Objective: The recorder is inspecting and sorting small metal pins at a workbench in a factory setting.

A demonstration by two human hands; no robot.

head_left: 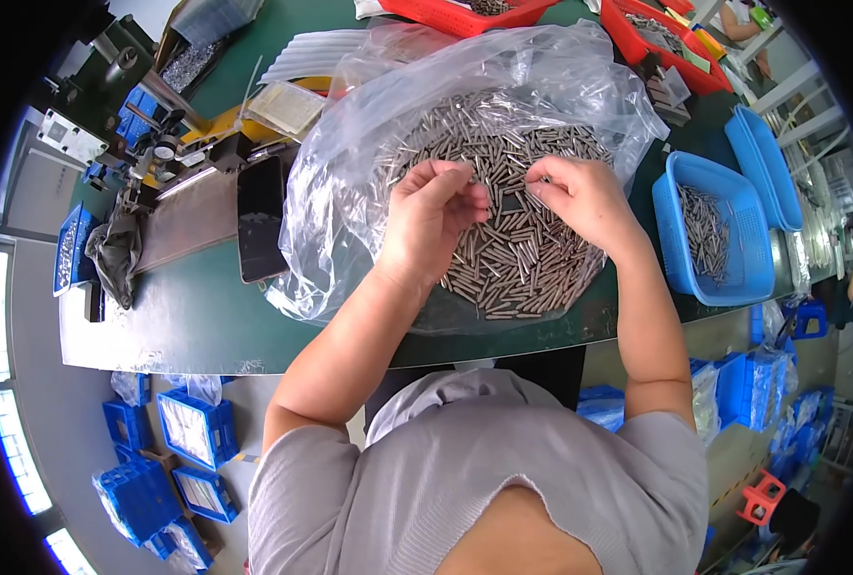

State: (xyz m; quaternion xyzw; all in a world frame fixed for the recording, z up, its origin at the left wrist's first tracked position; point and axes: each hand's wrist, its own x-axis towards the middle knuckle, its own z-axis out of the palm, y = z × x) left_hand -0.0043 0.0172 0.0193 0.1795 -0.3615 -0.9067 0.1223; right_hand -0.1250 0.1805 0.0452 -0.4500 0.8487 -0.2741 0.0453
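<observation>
- While both hands work over a heap of small metal pins (pixel 503 240), the left hand (pixel 433 216) is curled, its fingertips pressed together at the far side of the heap; they seem to pinch a few pins, though what sits between them is too small to tell.
- The right hand (pixel 584 196) lies just right of the left one, fingers bent down and thumb and forefinger closed on the pins at its left edge; the two hands are near each other but apart.
- The pins lie in a loose round pile on an opened clear plastic bag (pixel 350 182), which spreads out on the green desk (pixel 187 316) and rises in crumpled folds on the far side.
- Left of the bag, a dark phone (pixel 261 218) lies flat on the desk, and beside it a brown metal chute (pixel 189 218).
- Further left stands a machine (pixel 110 96) with grey parts, and a dark rag (pixel 115 257) hangs near the desk's left edge.
- Right of the bag, a blue basket (pixel 728 278) holds more pins; a second blue basket (pixel 766 163) sits beyond it.
- At the far edge stand red baskets (pixel 656 38).
- Below the desk, on the floor, blue crates (pixel 172 450) sit on the left.
</observation>
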